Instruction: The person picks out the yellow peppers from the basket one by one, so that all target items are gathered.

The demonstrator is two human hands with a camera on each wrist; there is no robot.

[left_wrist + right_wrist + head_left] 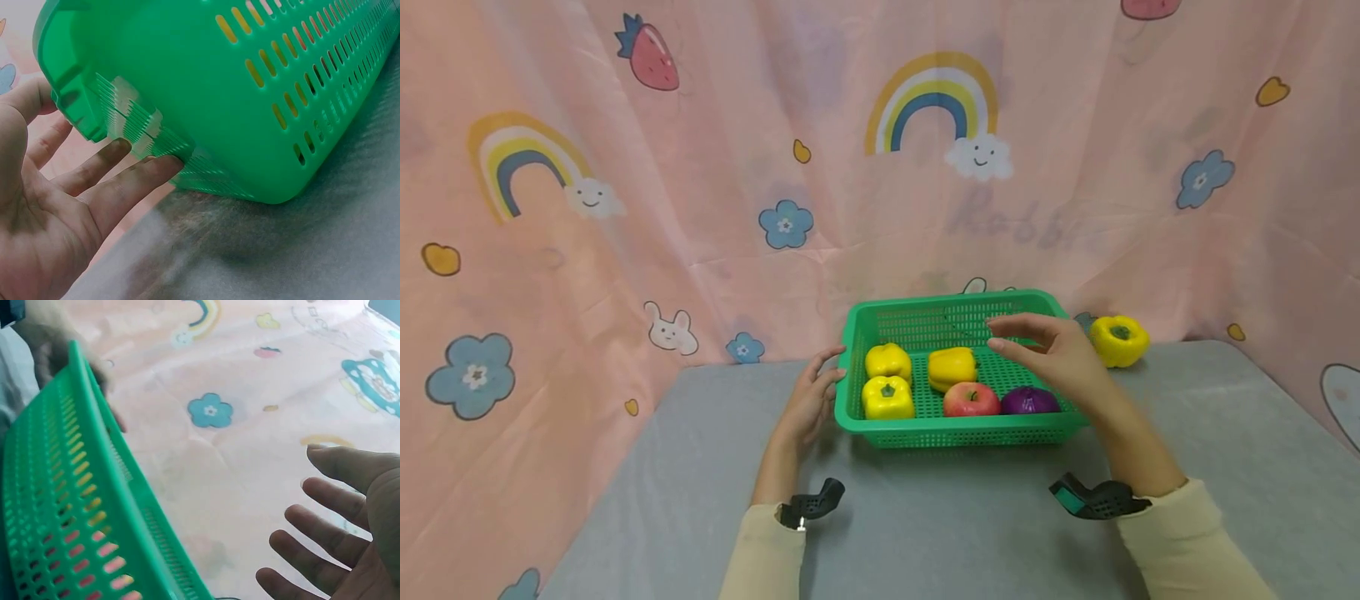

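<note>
A green plastic basket (970, 423) sits on the table, holding three yellow bell peppers, among them an upright one (888, 398), plus a red apple (972, 400) and a purple onion (1030, 401). My left hand (808, 398) is at the basket's left end. In the left wrist view its fingers (134, 187) reach out fairly straight against the slotted end wall. Over the basket's right side hovers my right hand (1052, 346), thumb and fingers apart with nothing between them. The right wrist view shows that hand's fingers (319, 540) loosely spread, away from the basket rim.
Another yellow bell pepper (1120, 341) lies on the table behind the basket's right corner. A grey cloth covers the table (940, 525). Behind it hangs a pink printed curtain (715, 167). Each wrist carries a black strapped device (1097, 497).
</note>
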